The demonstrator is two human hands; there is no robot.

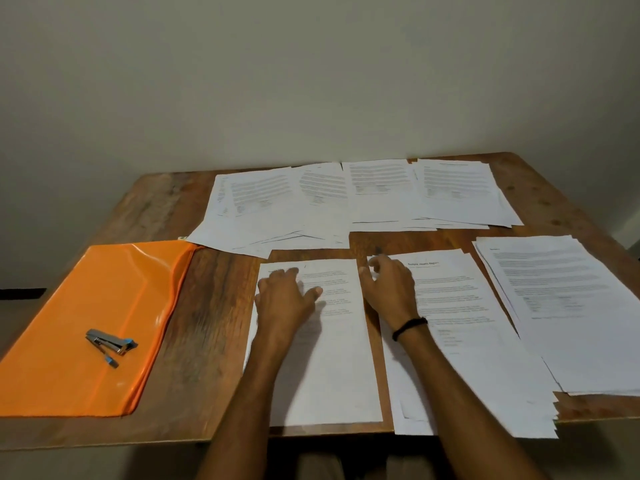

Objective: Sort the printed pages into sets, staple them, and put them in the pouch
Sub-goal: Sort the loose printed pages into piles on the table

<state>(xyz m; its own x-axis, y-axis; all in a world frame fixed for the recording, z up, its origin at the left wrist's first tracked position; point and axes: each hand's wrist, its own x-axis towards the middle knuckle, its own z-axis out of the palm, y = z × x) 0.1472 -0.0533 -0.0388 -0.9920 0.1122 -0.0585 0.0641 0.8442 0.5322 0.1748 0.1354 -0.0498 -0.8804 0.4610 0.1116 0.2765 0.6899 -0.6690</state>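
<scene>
Three stacks of printed pages lie along the near half of the wooden table [214,306]: a left stack [332,368], a middle stack [464,341] and a right stack [568,313]. My left hand [287,296] rests flat on the top of the left stack, fingers spread. My right hand [388,285] lies on the upper left corner of the middle stack, fingers loosely curled, holding nothing. More loose pages [346,199] are fanned across the far side. An orange pouch [69,375] lies flat at the left, with a metal stapler [110,342] on top of it.
A plain wall stands right behind the table's far edge. Bare wood shows between the pouch and the left stack. The middle stack overhangs the near table edge slightly. A black band sits on my right wrist [408,327].
</scene>
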